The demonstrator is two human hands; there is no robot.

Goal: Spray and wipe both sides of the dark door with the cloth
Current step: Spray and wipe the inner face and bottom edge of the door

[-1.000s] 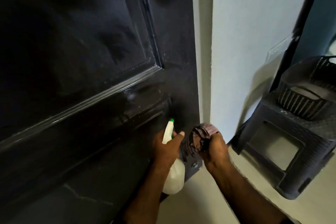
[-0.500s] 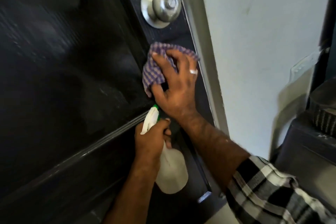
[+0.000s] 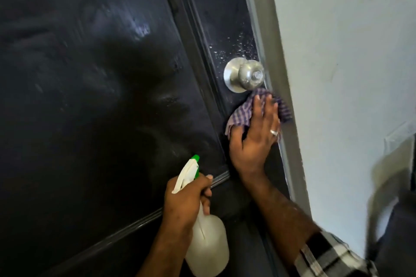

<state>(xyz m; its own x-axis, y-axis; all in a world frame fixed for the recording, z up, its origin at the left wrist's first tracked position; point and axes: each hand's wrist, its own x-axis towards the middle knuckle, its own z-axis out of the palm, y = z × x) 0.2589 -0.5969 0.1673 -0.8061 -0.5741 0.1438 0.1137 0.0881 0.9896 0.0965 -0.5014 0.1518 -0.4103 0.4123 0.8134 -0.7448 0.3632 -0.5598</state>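
The right hand, fingers flat, has carried the cloth up the dark door to just below the knob, so unwiped droplets above come next, while the left hand grips the spray bottle lower left.

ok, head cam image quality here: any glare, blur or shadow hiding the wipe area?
Head view: dark door shows soft glare patches and a broad shadow; droplets above the knob stay visible. Cloth and right hand are sharp enough; the lower right corner is motion-smeared. Straight edges bow from the wide lens.
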